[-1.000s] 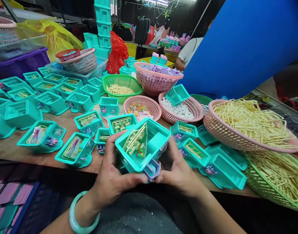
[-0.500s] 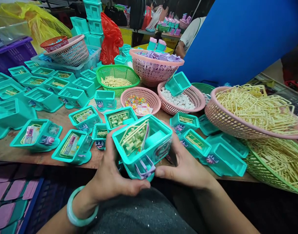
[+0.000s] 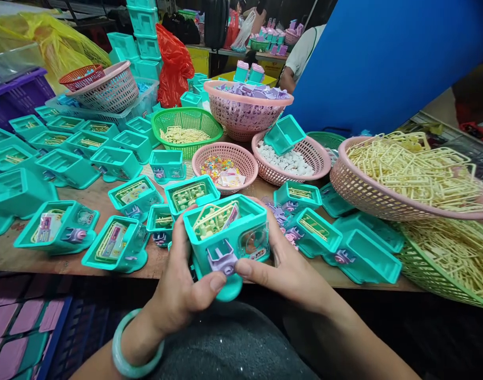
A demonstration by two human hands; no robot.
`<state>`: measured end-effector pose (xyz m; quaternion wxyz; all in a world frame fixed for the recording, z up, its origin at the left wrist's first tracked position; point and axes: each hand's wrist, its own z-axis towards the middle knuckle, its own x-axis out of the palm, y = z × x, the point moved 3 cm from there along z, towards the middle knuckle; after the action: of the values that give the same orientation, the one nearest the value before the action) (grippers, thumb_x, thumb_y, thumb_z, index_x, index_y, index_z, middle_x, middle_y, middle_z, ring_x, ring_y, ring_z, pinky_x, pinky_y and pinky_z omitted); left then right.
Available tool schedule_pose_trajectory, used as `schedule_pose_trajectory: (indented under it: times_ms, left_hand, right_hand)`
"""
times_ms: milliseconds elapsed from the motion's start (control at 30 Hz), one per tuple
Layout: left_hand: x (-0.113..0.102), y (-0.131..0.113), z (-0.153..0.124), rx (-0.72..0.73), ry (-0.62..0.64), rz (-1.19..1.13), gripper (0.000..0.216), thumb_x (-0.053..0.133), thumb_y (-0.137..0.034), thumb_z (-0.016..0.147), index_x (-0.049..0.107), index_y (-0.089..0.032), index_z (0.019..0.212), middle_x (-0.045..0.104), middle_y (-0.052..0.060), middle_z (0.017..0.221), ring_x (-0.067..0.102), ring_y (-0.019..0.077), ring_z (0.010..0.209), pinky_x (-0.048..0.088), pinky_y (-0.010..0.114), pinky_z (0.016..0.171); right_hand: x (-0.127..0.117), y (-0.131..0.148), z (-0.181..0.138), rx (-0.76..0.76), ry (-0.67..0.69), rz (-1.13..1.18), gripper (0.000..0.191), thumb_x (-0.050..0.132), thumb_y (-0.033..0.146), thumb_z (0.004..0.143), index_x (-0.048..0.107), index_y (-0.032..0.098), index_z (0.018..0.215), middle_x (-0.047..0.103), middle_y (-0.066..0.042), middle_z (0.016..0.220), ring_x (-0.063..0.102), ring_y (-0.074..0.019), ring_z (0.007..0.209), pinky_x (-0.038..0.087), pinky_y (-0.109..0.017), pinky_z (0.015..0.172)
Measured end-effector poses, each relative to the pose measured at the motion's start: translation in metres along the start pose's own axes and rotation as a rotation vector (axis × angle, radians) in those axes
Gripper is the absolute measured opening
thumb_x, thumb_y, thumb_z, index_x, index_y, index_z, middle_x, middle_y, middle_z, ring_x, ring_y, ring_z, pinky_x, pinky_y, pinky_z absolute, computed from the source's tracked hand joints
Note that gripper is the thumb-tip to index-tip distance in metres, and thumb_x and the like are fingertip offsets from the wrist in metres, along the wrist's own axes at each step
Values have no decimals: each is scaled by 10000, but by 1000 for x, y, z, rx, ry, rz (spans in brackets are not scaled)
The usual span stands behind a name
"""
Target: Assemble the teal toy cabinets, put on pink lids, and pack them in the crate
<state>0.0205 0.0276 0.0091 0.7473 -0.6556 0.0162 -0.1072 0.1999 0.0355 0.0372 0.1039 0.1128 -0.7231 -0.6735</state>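
Between my two hands is a teal plastic toy box (image 3: 233,232), raised over the table's front edge. Cream plastic frame parts (image 3: 215,219) and a printed card lie inside it. On its near side sits a purple plastic piece (image 3: 221,258). My left hand (image 3: 186,282) wraps the box's left side, its thumb by the purple piece. My right hand (image 3: 285,264) grips the right side, and its thumb tip touches the purple piece. Behind my right hand, loose purple pieces (image 3: 276,214) and pink round parts (image 3: 292,237) lie on the table.
Several teal boxes (image 3: 115,243) crowd the table on the left. Farther back stand a pink basket of purple parts (image 3: 247,108), a green basket (image 3: 156,124) and a basket of white pieces (image 3: 292,163). Baskets of cream frames (image 3: 415,174) border the right. A blue panel (image 3: 384,63) rises behind.
The box has been tipped so its near side with the purple piece faces me more. My right thumb has come onto that piece, and my left thumb has moved up closer to it.
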Motion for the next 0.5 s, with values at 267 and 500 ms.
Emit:
schedule_pose_trajectory:
  times_ms: [267, 500]
  left_hand:
    - [4, 7, -8, -90, -12, -78, 760, 621, -526, 941, 325, -233, 1577, 581, 115, 1528, 569, 350, 1393, 500, 455, 1138]
    - [7, 5, -5, -14, -58, -66, 819, 650, -553, 914, 309, -217, 1577, 579, 146, 1524, 613, 363, 1341, 534, 451, 1085]
  right_hand:
    - [10, -5, 0, 22, -101, 29, 927, 894, 519, 699, 345, 305, 1415, 625, -123, 1371, 633, -347, 1257, 537, -543, 1064]
    - [7, -1, 0, -11, -169, -67, 894, 879, 471, 687, 354, 307, 1392, 611, -130, 1374, 629, -353, 1242, 537, -565, 1054]
